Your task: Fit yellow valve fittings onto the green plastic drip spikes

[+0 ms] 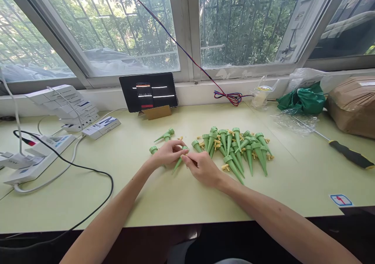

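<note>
So the left hand [170, 153] is gripping a green spike [178, 164], pointy end down, over the counter [164, 201]. Right hand [203, 168] is meeting it at the cap end, fingers pinched; can't tell on what. A big pile of capped green spikes [234, 146] is lying just right of the hands, and past the left hand a black tablet [149, 92] is leaning by the window.

The tablet [148, 92] leans on its stand [155, 112] at the table's [140, 201] far side, with the power strip [43, 160] and stacked boxes [68, 105] to its left. The pile of spikes [240, 148] lies nearer and to the right; beyond it, farther right, are the screwdriver [350, 154] and the parcel [353, 105], the parcel farther back.
</note>
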Tool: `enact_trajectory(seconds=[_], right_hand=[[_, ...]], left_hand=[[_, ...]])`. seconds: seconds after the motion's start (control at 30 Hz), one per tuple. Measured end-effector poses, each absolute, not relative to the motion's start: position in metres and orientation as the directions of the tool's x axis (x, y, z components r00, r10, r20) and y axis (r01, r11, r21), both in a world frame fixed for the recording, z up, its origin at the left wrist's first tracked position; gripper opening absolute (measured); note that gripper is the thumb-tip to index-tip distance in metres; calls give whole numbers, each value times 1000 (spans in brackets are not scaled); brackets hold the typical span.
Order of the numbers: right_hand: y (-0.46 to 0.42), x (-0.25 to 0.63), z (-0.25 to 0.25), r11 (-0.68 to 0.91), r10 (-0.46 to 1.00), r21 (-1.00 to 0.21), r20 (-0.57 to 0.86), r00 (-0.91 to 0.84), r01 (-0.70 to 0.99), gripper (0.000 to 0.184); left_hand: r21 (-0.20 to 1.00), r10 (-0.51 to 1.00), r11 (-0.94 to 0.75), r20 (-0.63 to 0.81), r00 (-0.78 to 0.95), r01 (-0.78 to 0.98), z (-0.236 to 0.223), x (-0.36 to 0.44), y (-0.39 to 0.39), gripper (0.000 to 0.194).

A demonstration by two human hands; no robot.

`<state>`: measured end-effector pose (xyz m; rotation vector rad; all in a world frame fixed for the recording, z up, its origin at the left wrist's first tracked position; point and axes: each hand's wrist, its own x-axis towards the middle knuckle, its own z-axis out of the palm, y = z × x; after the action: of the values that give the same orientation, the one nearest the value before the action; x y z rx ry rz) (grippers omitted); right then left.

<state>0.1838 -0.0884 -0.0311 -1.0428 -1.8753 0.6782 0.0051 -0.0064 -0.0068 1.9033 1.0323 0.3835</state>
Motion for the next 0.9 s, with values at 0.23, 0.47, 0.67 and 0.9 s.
enact_trajectory(seconds=[0.23, 0.47, 0.67, 0.9], right_hand=[[-89, 184, -28, 499, 866, -773, 426, -262, 391, 41], [-87, 185, -30, 523, 852, -752, 451, -265, 402, 41], [-86, 185, -31, 516, 857, -748, 446, -259, 417, 42], [-85, 186, -30, 517, 856, -749, 453, -249, 414, 44]], left_hand=[[734, 780, -405, -33, 625, 545, -13, 7, -6, 30], [668, 779, -461, -11, 627, 584, -10, 5, -4, 18], [647, 758, -471, -50, 650, 600, -8, 4, -5, 21], [683, 749, -460, -46, 661, 568, -1, 4, -8, 23]])
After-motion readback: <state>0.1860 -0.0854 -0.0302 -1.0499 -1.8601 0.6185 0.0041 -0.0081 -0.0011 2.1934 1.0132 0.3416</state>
